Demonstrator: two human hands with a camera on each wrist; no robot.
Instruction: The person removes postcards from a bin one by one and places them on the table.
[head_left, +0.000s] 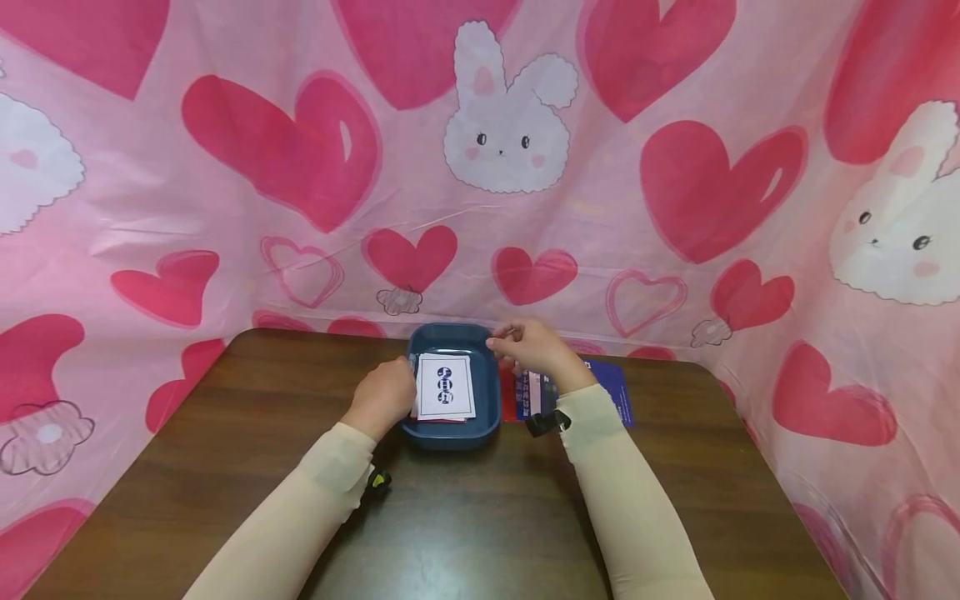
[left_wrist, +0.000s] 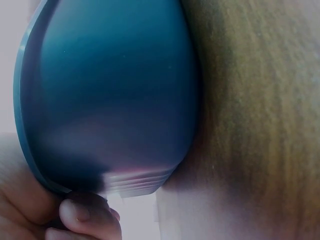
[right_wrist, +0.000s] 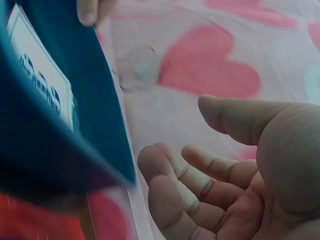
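A dark blue plastic tray (head_left: 450, 440) stands at the far middle of the table. Inside lies a white card (head_left: 446, 387) with a dark blue round print, and a red edge shows beneath it. My left hand (head_left: 382, 396) grips the tray's left rim, fingers curled over the wall; the left wrist view shows fingertips (left_wrist: 82, 215) at that rim. Just off the tray's right side is my right hand (head_left: 536, 350), palm turned toward the tray. In the right wrist view its fingers (right_wrist: 165, 200) are loosely bent, with nothing between thumb and fingers.
Right of the tray, partly under my right forearm, lie a red flat item (head_left: 507, 392), a dark blue printed piece (head_left: 522, 396) and a blue printed sheet (head_left: 611, 387). Behind the brown wooden table (head_left: 450, 517) hangs a pink cloth (head_left: 600, 217) with hearts and rabbits.
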